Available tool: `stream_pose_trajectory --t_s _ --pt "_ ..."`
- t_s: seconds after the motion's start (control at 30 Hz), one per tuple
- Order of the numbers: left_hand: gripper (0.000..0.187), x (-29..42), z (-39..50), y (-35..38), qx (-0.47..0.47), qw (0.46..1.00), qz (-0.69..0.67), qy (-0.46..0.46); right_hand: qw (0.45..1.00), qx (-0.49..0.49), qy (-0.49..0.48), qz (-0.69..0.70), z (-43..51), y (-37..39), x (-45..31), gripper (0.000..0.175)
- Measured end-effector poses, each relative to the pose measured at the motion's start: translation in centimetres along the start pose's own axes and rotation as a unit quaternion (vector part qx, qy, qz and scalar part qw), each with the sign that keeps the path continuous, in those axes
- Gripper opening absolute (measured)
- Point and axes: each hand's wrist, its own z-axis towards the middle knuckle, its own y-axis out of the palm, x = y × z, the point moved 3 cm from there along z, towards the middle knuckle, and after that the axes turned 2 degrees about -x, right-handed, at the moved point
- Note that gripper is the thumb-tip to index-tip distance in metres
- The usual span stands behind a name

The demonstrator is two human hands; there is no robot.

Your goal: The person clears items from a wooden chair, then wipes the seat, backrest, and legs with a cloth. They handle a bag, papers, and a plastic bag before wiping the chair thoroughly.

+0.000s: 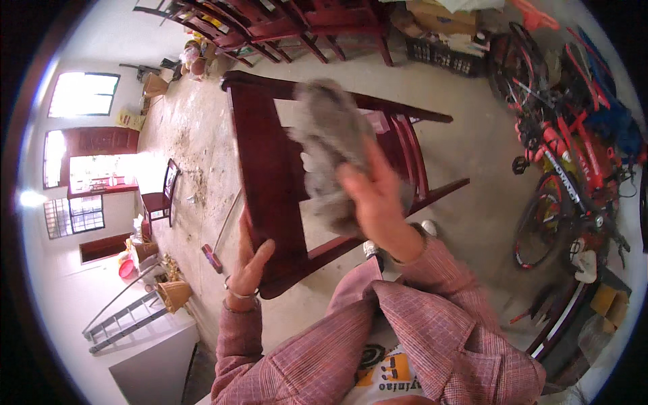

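Observation:
A dark red wooden chair (pixel 263 167) is right in front of me, its broad panel on the left and two long posts pointing right. My left hand (pixel 250 266) grips the near left edge of that panel, thumb on top and fingers underneath. In my right hand (pixel 377 207) is a grey cloth (pixel 329 126), bunched and blurred. The cloth is over the middle of the chair frame and hides part of it; whether it touches the wood I cannot tell.
Several dark red chairs (pixel 273 25) line the far side. Bicycles (pixel 562 152) and a black crate (pixel 445 58) stand at the right. A mop-like tool (pixel 212 258) lies on the floor beyond the panel. A ladder (pixel 126 321) and another chair (pixel 159 197) are at the left.

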Motion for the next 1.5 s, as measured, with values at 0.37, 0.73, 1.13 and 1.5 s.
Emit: stream_pose_trajectory --t_s 0.37,0.73,1.13,1.5 --pt "0.098 2.5 0.8 1.6 -0.105 0.972 0.113 0.178 0.85 -0.157 -0.187 -0.467 15.1 7.5 6.4 0.048" --pt "0.097 2.7 1.6 2.3 -0.106 0.97 0.06 0.21 0.8 -0.105 -0.143 -0.574 21.7 -0.6 8.4 0.034" --pt "0.094 3.2 2.2 5.2 -0.072 0.956 -0.034 0.281 0.877 -0.145 -0.179 -0.422 26.0 2.6 -0.7 0.048" --pt "0.096 2.2 2.4 6.9 -0.025 0.955 -0.069 0.287 0.825 -0.08 0.018 -0.559 23.7 -7.2 5.1 0.034"
